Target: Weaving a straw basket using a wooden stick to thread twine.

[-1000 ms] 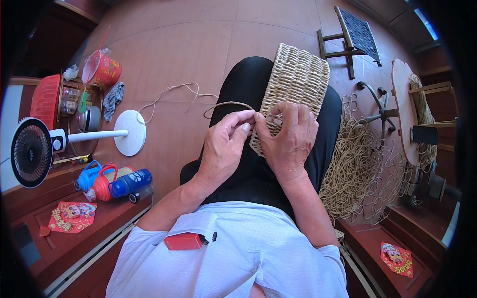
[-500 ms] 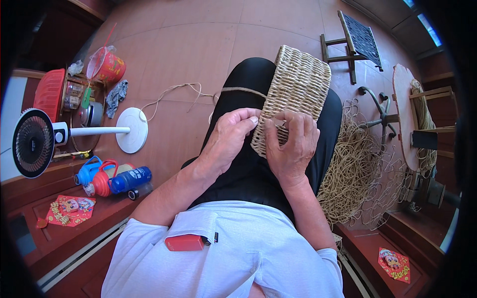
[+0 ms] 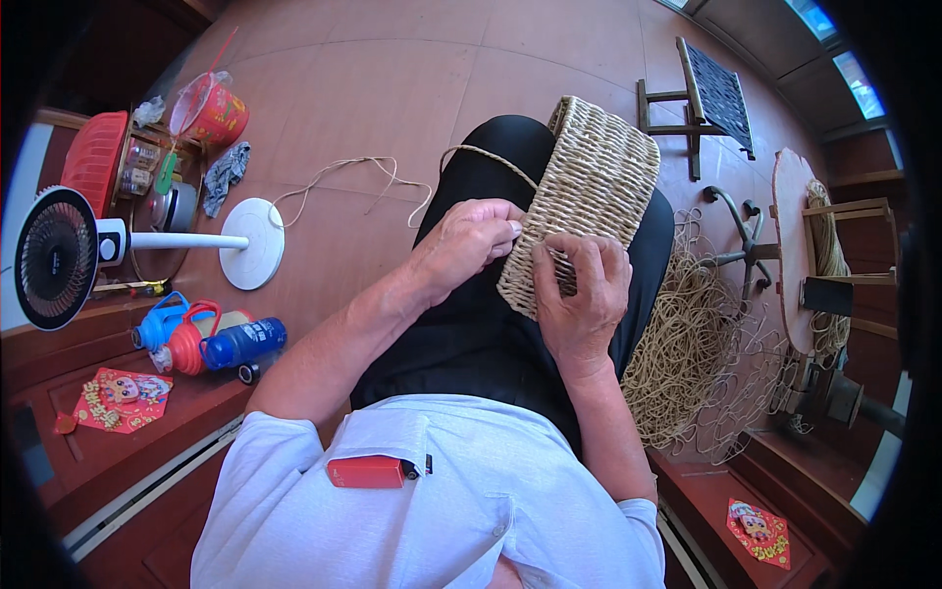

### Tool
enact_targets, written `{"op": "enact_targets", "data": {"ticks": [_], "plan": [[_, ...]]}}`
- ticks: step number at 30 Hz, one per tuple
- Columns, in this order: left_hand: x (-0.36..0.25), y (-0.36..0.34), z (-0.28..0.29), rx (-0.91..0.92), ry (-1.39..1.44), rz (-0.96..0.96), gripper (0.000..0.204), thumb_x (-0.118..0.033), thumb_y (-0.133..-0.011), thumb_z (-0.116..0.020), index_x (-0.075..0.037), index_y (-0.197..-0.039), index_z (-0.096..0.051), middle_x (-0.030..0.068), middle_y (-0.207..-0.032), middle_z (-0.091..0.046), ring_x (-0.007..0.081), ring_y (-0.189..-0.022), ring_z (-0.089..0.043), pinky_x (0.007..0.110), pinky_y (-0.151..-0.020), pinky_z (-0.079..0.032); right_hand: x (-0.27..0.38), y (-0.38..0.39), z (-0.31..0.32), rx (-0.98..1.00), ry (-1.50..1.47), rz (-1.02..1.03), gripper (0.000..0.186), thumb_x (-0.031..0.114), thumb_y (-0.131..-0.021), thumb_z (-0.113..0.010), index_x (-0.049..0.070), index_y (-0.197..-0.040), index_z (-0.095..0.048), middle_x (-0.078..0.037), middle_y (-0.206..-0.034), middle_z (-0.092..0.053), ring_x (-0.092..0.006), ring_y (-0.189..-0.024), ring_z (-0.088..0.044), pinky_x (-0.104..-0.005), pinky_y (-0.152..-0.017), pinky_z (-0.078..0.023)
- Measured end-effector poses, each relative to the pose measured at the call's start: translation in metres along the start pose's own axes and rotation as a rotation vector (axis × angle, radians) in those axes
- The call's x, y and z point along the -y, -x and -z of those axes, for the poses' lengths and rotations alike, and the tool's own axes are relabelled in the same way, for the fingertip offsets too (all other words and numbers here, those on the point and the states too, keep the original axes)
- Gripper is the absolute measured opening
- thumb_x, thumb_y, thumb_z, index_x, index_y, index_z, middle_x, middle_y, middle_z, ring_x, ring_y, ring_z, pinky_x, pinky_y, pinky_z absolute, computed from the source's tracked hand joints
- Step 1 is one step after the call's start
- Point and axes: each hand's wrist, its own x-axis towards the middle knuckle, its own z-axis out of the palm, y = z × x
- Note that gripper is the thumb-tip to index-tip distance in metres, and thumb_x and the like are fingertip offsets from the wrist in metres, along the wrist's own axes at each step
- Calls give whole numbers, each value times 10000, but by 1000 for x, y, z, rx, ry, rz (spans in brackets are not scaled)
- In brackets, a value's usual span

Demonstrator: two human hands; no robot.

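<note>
A woven straw-coloured basket [image 3: 599, 167] lies tilted across my black-trousered lap. My left hand [image 3: 471, 240] is closed at the basket's left edge, thumb and forefinger pinched on it. My right hand [image 3: 586, 294] rests against the near part of the woven side, its fingers curled and thumb drawn toward the forefinger; whatever the fingertips pinch is too small to make out. A thin twisted cord [image 3: 488, 154] runs from the basket's left edge over my left thigh, with more cord on the floor to the left.
A large heap of loose cord [image 3: 677, 363] lies right of my leg. Around it stand a folding stool [image 3: 714, 93], a wheeled chair base [image 3: 741, 245] and a round board [image 3: 793, 250]. To the left are a white fan [image 3: 250, 243], drink bottles [image 3: 245, 341] and a red bucket [image 3: 218, 116].
The cord over my left thigh has shifted and now arches higher. Both hands stay at nearly the same places on the basket, and the whole view has shifted slightly.
</note>
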Motion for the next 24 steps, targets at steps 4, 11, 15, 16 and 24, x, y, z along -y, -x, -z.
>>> {"op": "enact_targets", "data": {"ticks": [4, 11, 15, 16, 24], "plan": [[-8, -4, 9, 83, 152, 145, 185, -167, -1071, -566, -56, -1141, -695, -121, -723, -460, -5, -567, -325, 200, -490, -239, 1, -2, 2, 18, -12, 6, 198, 121, -895, -873, 141, -1040, -739, -37, -947, -648, -260, -912, -643, -409, -811, -467], [-6, -10, 15, 120, 289, 187, 150, -171, -1084, -559, -90, -1102, -684, -116, -686, -431, 5, -529, -290, 212, -457, -233, 7, -11, 9, 95, 11, 10, 185, 111, -914, -854, 120, -1061, -742, -56, -976, -658, -279, -951, -654, -430, -844, -479], [-6, -11, 16, 125, 336, 206, 154, -192, -1092, -549, -101, -1068, -671, -113, -673, -423, 8, -515, -284, 212, -448, -236, 12, -16, 12, 147, 42, 49, 160, 96, -927, -834, 106, -1059, -744, -68, -984, -650, -287, -953, -647, -429, -850, -485], [-6, -11, 16, 131, 341, 212, 159, -199, -1094, -545, -102, -1062, -668, -112, -670, -422, 9, -511, -282, 213, -445, -236, 14, -17, 13, 162, 54, 68, 151, 91, -931, -827, 102, -1057, -744, -72, -984, -647, -289, -951, -645, -429, -851, -488], [-5, -14, 19, 165, 344, 205, 147, -198, -1080, -548, -105, -1028, -650, -112, -659, -417, 13, -499, -278, 217, -438, -239, 21, -24, 18, 218, 60, 56, 133, 84, -930, -816, 81, -1043, -746, -89, -967, -620, -306, -936, -642, -456, -856, -514]]}}
